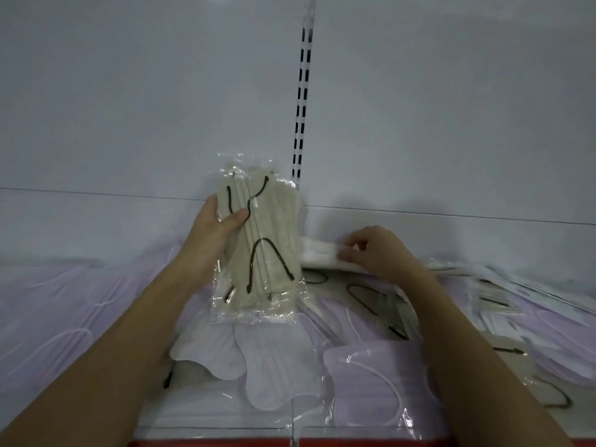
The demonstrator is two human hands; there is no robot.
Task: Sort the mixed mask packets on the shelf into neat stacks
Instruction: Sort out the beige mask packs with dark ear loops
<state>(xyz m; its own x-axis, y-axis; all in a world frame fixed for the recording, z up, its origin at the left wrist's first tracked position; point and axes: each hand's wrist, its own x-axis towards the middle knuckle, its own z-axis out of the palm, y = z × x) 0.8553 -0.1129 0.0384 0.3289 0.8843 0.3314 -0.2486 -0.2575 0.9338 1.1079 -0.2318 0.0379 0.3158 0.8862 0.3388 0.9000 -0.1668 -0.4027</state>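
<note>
My left hand (216, 225) holds a clear packet of beige masks with black ear loops (258, 243) upright above the shelf, thumb across its front. To the right, my right hand (379, 250) pinches a white mask packet (317, 253) that lies near the back wall. Below my hands, pale lilac mask packets (274, 366) with white loops lie overlapping. Another lilac packet (364, 382) rests at the front, right of centre. More packets with black loops (367, 295) lie under my right wrist.
Lilac packets (58, 321) cover the left of the shelf. A loose heap of clear packets (516, 301) spreads along the right. A slotted upright rail (301, 101) runs up the white back wall. The shelf's red front edge (209, 442) shows at the bottom.
</note>
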